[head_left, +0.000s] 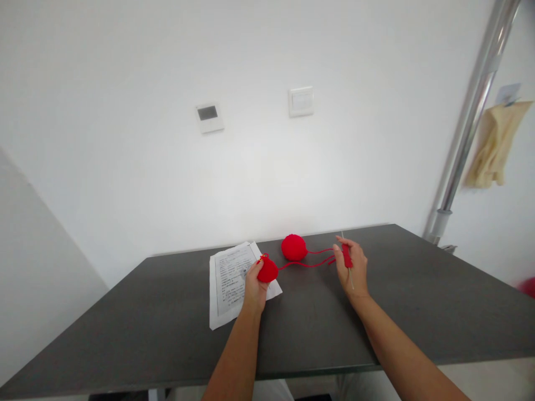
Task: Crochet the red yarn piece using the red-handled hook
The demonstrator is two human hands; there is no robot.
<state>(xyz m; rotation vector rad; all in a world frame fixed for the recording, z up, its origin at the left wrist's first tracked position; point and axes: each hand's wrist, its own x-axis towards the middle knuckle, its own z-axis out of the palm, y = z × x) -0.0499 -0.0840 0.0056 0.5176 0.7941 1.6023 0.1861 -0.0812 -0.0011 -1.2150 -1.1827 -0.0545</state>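
My left hand (254, 284) is closed around a small red crocheted piece (268, 270), pinched between thumb and fingers above a printed sheet. A bit of yellow shows at its top edge. My right hand (353, 267) is closed on a thin crochet hook (347, 256) with a red middle grip; its pale ends stick out above and below the fingers. Red yarn (307, 265) runs from the crocheted piece across to my right hand. Another strand joins that hand to a red yarn ball (293, 247) lying on the table between the two hands, farther back.
Printed paper sheets (223, 314) lie on the dark table (167, 312), partly under my left hand. A white wall stands along the table's back edge, with a thermostat (210, 118) and a switch (301, 102). At right are a metal pole (472, 128) and hanging cream gloves (497, 145).
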